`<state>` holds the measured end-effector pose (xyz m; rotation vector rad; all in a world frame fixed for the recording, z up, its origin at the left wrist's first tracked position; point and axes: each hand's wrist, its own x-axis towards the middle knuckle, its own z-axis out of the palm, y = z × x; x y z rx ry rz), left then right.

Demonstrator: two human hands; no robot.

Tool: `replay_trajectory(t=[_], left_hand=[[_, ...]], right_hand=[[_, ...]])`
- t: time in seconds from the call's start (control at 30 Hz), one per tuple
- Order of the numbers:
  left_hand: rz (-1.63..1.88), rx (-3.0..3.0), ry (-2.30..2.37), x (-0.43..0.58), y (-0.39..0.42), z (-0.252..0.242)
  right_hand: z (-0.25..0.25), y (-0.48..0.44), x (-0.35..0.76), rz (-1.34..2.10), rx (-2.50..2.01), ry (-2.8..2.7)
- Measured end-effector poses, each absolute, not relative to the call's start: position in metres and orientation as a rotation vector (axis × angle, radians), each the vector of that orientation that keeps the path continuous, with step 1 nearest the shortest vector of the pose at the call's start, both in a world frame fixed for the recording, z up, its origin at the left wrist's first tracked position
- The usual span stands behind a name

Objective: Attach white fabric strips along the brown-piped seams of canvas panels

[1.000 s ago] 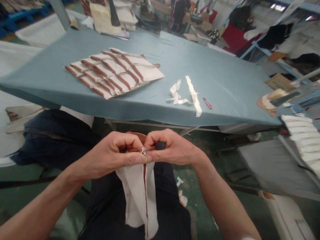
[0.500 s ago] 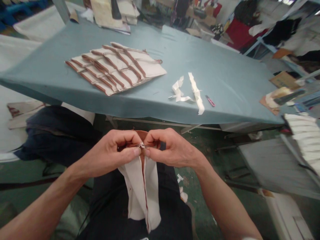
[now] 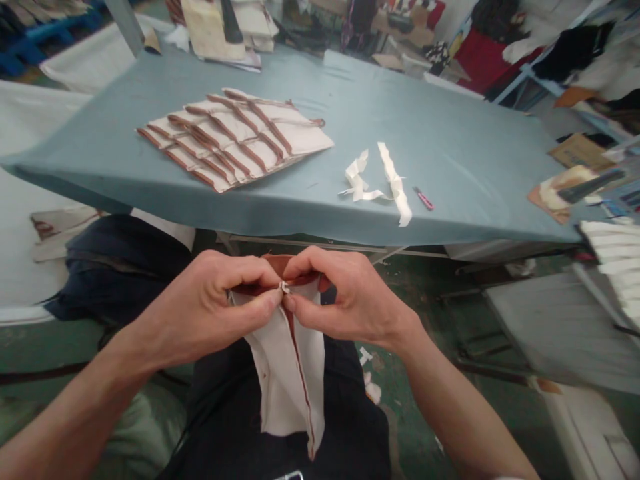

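Observation:
Over my lap hangs a cream fabric piece [image 3: 287,380] with a brown lining and a dark brown edged seam down its front; it looks like a small sewn pouch. My left hand [image 3: 227,300] pinches its top edge between thumb and forefinger. Close against it, my right hand [image 3: 345,297] pinches the same edge just right of the seam. A small white bit shows between the fingertips, too small to name. Brown lining curves up behind the fingers.
On the blue-covered table [image 3: 450,153] lies a fanned stack of similar cream pieces with brown edging [image 3: 235,137]. Crumpled white strips [image 3: 395,183] and pink thread snips [image 3: 423,198] lie to its right. Dark cloth [image 3: 120,267] is heaped at left.
Both hands stay pinched at the top edge and have shifted slightly. The right fingers have closed in nearer the seam, and the hanging lower end of the pouch has swung a little right.

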<state>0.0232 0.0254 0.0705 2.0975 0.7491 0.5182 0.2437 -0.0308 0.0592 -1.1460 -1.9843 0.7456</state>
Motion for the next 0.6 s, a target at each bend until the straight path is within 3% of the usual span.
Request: replay_trajectory(t=[0.4, 0.6], left_hand=[[0.493, 2.179, 0.895, 0.027, 0.01, 0.083], [0.553, 2.052, 0.897, 0.026, 0.006, 0.076]], right_hand=[[0.08, -0.032, 0.245, 0.58, -1.299, -2.162], [0.073, -0.031, 0.234, 0.963, -1.321, -1.861]])
